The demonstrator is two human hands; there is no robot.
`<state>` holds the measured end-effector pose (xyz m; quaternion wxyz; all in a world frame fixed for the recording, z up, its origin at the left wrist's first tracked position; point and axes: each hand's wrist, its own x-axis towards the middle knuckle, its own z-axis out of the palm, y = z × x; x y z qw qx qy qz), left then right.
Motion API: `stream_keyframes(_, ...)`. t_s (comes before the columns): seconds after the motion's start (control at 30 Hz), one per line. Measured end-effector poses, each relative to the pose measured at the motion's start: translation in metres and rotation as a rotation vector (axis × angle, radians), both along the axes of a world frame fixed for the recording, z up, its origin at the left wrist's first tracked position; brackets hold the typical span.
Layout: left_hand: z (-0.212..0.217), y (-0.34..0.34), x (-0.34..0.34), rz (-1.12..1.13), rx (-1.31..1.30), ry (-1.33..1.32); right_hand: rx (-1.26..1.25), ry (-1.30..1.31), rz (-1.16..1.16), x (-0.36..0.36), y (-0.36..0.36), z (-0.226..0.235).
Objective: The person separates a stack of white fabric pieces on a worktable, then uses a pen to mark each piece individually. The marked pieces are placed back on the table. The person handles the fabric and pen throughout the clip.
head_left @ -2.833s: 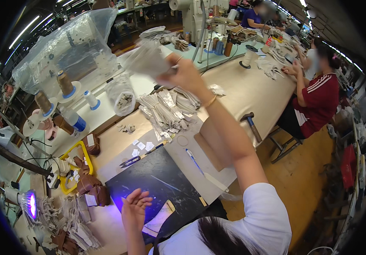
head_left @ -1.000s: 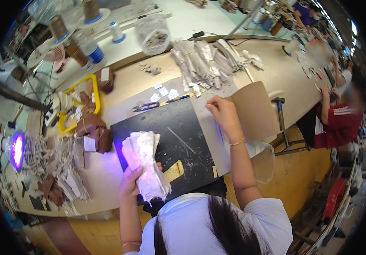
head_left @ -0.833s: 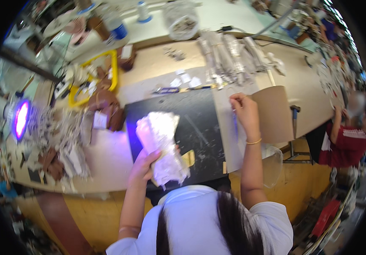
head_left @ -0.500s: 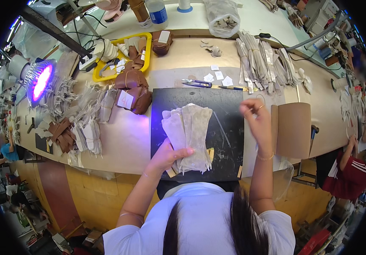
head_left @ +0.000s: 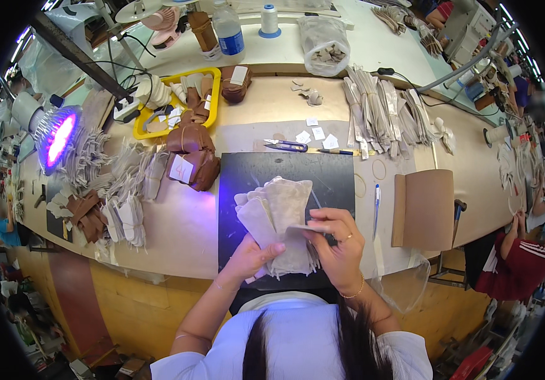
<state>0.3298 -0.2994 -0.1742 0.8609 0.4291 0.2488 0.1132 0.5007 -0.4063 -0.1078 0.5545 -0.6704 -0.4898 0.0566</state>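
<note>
My left hand [head_left: 254, 254] is closed round the lower left side of a fanned stack of pale grey leather pieces [head_left: 288, 199], thumb on top. My right hand [head_left: 341, 244] pinches the right side of one leather piece between thumb and fingers, lifting that edge off the stack. Beneath the stack lies a black work board [head_left: 240, 166]. The stack's lower end looks ragged with thin strips; what the left fingers do underneath is hidden. Two thin rubber bands, one of them the upper rubber band [head_left: 379, 168], lie right of the board.
Behind the board lie thread snips [head_left: 287, 145], a dark pen [head_left: 335, 151] and small white paper slips [head_left: 318, 133]. Brown bundles [head_left: 194, 166] and a yellow basket [head_left: 217, 95] stand left. Grey strips [head_left: 373, 111], a blue-white pen [head_left: 377, 209] and a brown folder [head_left: 427, 209] are right. A lit lamp [head_left: 60, 136] hangs left.
My right hand has come down and left from above the table's right side to the stack and gripped a leather piece's edge. My left hand keeps its hold. The view has shifted slightly.
</note>
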Motion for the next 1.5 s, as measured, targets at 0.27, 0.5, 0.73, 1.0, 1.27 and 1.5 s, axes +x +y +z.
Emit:
stream_keyframes(0.27, 0.004, 0.0, -0.002, 0.064, -0.093, -0.069, -0.039, 0.691, 0.185, 0.012, -0.016, 0.018)
stream_keyframes(0.5, 0.007, -0.005, -0.001, 0.038, -0.149, -0.119, -0.102, 0.131, 0.169, 0.005, -0.004, 0.009)
stream_keyframes(0.73, 0.017, -0.001, 0.005, 0.19, -0.259, 0.02, -0.177, -0.003, 0.567, 0.013, -0.012, 0.017)
stream_keyframes(1.0, 0.022, 0.015, -0.027, 0.388, -0.163, 0.118, -0.114, 0.314, 0.862, 0.009, -0.022, 0.044)
stream_keyframes(1.27, 0.022, 0.044, -0.091, 0.596, 0.008, 0.099, 0.095, 0.537, 0.319, 0.013, 0.002, 0.033)
stream_keyframes(1.5, 0.025, 0.026, -0.082, 0.504, -0.071, 0.068, -0.253, -0.075, 0.106, 0.013, 0.094, -0.05)
